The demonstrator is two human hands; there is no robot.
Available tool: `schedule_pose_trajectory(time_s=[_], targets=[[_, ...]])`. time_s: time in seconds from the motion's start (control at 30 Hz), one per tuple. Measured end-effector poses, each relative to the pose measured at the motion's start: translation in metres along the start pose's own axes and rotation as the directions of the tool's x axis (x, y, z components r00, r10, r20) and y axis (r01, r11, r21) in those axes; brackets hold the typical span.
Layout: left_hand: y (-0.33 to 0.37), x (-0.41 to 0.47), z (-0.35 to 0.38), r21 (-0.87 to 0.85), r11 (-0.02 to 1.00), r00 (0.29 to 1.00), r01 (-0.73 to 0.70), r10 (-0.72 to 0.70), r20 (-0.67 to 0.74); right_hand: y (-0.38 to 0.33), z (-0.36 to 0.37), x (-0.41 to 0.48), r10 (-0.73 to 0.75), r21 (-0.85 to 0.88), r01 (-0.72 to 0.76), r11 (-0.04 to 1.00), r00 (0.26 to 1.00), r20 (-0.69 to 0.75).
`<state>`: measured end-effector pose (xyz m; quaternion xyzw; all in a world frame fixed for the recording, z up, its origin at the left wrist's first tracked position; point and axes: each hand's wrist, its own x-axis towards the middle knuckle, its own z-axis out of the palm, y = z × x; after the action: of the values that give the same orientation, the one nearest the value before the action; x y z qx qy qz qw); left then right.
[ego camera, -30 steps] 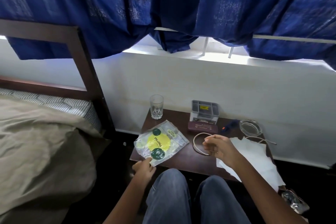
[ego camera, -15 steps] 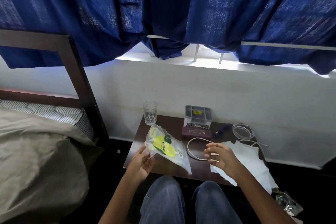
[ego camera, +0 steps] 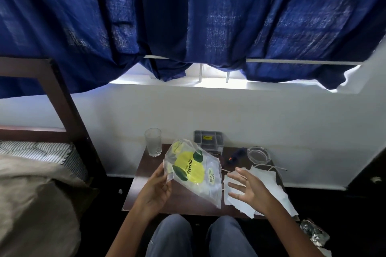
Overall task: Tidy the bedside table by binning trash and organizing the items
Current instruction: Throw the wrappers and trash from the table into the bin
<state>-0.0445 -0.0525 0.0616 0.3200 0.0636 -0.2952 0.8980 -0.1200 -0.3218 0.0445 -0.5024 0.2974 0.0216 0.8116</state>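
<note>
My left hand (ego camera: 155,189) grips the left edge of a clear plastic wrapper (ego camera: 194,170) with a yellow and green label, lifted above the dark wooden bedside table (ego camera: 144,181). My right hand (ego camera: 245,189) hovers just right of the wrapper, fingers spread, holding nothing. Under that hand lies torn white paper (ego camera: 269,194). A thin white cord (ego camera: 269,167) shows at the paper's far edge; most of it is hidden behind the wrapper.
A drinking glass (ego camera: 153,142) stands at the table's back left, a grey organizer box (ego camera: 208,139) at the back middle, a glass ashtray (ego camera: 258,154) and a blue object (ego camera: 236,156) at the back right. The bed (ego camera: 35,194) lies left. Crumpled foil (ego camera: 313,233) lies on the floor.
My left hand has lifted the wrapper off the table and turned it upright. My right hand has let go of the cord and opened beside the wrapper.
</note>
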Motion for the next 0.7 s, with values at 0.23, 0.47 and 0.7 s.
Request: schedule_pose_trajectory(time_s=[0.23, 0.47, 0.7], targets=[[-0.018, -0.001, 0.017, 0.044, 0.995, 0.989, 0.085, -0.090, 0.115, -0.004, 0.004, -0.009, -0.035, -0.071, 0.034, 0.997, 0.999, -0.011], [-0.024, 0.000, 0.034, 0.147, 0.988, 0.995, 0.042, -0.055, 0.088, -0.004, 0.003, -0.022, -0.012, -0.003, 0.012, 1.000, 0.993, 0.118], [-0.040, -0.002, 0.043, 0.450, 0.893, 1.000, -0.006, 0.017, -0.021, -0.017, 0.010, -0.032, -0.130, 0.005, 0.133, 0.991, 0.963, 0.235]])
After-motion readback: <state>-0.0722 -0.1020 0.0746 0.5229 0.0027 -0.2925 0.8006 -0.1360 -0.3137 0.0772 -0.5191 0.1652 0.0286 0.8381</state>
